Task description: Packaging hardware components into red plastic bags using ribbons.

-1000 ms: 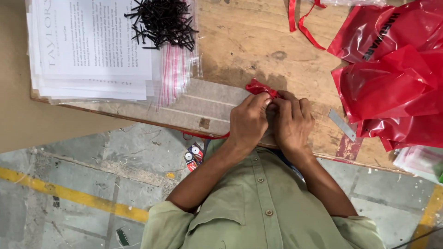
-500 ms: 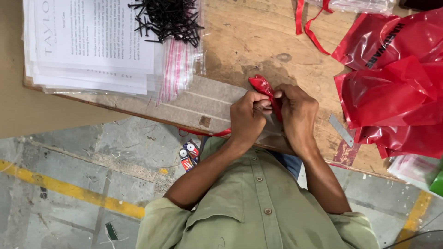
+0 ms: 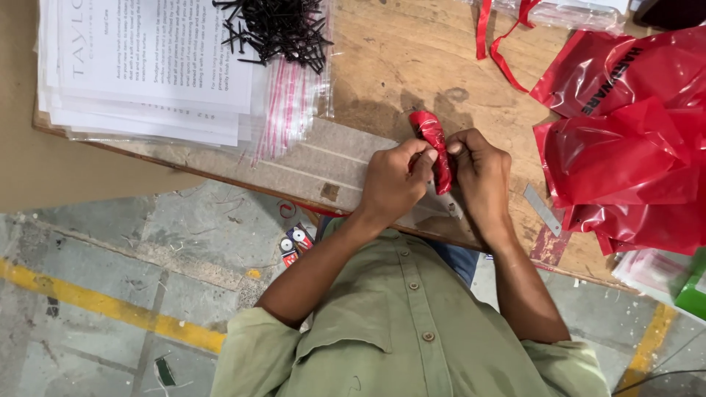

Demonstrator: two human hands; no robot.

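At the centre of the frame, both the left hand (image 3: 393, 180) and right hand (image 3: 482, 176) have fingers pinched on a small red packet (image 3: 434, 147) above the wooden surface (image 3: 397, 66). Rolling it tight calls for even pressure from both thumbs, I judge.

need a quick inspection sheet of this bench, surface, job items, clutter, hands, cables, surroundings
surface: worn wooden table, stained, a cardboard strip along its near edge
job's things: small red plastic packet, rolled up, pinched between both hands
clutter: stack of printed sheets, pile of black screws on clear zip bags, red plastic bags, red ribbon, small metal strip
grippers: left hand and right hand both grip the packet
cables: nothing seen
surroundings: grey concrete floor with a yellow line, small scraps under the table edge
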